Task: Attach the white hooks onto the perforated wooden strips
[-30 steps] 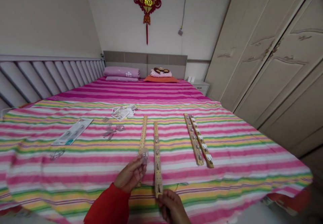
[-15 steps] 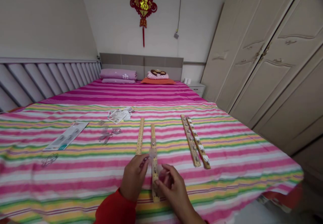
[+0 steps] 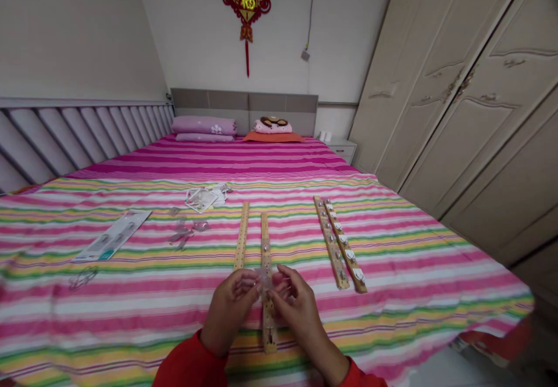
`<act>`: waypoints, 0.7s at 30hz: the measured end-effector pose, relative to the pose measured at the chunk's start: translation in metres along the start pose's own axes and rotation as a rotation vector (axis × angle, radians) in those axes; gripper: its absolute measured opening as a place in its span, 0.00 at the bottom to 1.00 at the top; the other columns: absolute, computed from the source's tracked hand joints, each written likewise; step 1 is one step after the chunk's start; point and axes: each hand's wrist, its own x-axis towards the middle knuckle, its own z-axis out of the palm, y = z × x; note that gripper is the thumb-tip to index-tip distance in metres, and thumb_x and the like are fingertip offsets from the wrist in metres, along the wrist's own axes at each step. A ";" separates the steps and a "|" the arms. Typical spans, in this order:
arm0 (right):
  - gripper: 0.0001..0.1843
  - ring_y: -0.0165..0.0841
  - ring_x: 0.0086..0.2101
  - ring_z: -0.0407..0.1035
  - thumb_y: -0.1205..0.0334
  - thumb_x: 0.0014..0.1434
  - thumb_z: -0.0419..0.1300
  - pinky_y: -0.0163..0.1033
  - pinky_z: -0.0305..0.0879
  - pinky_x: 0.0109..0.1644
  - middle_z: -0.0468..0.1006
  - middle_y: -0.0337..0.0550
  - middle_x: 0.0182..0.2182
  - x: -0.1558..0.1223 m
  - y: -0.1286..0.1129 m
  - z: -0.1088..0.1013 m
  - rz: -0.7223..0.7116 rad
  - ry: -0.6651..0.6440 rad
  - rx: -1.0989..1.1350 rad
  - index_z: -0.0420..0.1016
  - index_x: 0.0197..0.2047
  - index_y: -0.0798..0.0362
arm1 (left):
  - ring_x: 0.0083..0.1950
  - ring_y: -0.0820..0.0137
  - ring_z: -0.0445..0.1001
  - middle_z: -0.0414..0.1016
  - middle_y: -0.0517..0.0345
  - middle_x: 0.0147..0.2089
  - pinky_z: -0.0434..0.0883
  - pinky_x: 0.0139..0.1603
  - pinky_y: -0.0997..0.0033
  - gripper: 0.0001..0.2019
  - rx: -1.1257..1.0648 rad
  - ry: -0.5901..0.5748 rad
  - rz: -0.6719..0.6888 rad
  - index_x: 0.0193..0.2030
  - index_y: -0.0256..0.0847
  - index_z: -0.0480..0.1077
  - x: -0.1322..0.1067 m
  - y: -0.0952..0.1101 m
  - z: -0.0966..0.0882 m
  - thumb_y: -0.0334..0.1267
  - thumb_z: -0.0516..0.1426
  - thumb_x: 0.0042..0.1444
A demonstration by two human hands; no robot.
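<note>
A clear adhesive hook (image 3: pixel 264 277) is between my two hands, above a narrow wooden strip (image 3: pixel 269 317). My left hand (image 3: pixel 230 307) pinches its left side between thumb and fingers. At its right edge, the fingertips of my right hand (image 3: pixel 298 304) close on the clear plastic; a thin film there is hard to make out. Several clear hooks, one of them a clear hook (image 3: pixel 265 246) near the far end, are stuck along this strip. My hands partly cover its middle. Just to the left lies a second wooden strip (image 3: pixel 242 233) with rows of small holes.
Right of my hands lie a strip with clear hooks (image 3: pixel 331 244) and a strip with white hooks (image 3: pixel 346 247). Loose clear hooks (image 3: pixel 183 233), opened packaging (image 3: pixel 207 197), a hook pack (image 3: pixel 114 236) and a small clear item (image 3: pixel 82 278) rest on the striped bedspread (image 3: pixel 143 311).
My right hand has moved up and left, bringing its fingertips to the clear hook at my left hand. More of the wooden strip's near end shows. The view has shifted slightly.
</note>
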 end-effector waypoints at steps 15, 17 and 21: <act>0.10 0.28 0.22 0.62 0.55 0.52 0.63 0.33 0.60 0.25 0.71 0.38 0.22 0.015 0.004 0.004 0.050 -0.041 0.046 0.75 0.29 0.54 | 0.32 0.68 0.76 0.76 0.59 0.28 0.73 0.36 0.68 0.31 -0.156 0.021 -0.086 0.47 0.38 0.65 0.013 0.004 0.003 0.39 0.67 0.33; 0.10 0.29 0.23 0.63 0.56 0.52 0.62 0.33 0.60 0.26 0.71 0.39 0.23 0.016 0.004 0.003 0.040 -0.034 0.036 0.75 0.29 0.54 | 0.32 0.69 0.75 0.75 0.60 0.28 0.73 0.36 0.68 0.30 -0.114 0.025 -0.064 0.48 0.38 0.67 0.014 0.006 0.003 0.41 0.66 0.35; 0.07 0.30 0.26 0.65 0.60 0.53 0.61 0.33 0.61 0.28 0.71 0.40 0.26 0.020 -0.003 -0.002 -0.057 -0.034 -0.036 0.77 0.31 0.53 | 0.32 0.69 0.75 0.75 0.59 0.29 0.73 0.36 0.69 0.22 -0.031 0.008 -0.059 0.40 0.38 0.72 0.014 0.006 0.003 0.45 0.64 0.37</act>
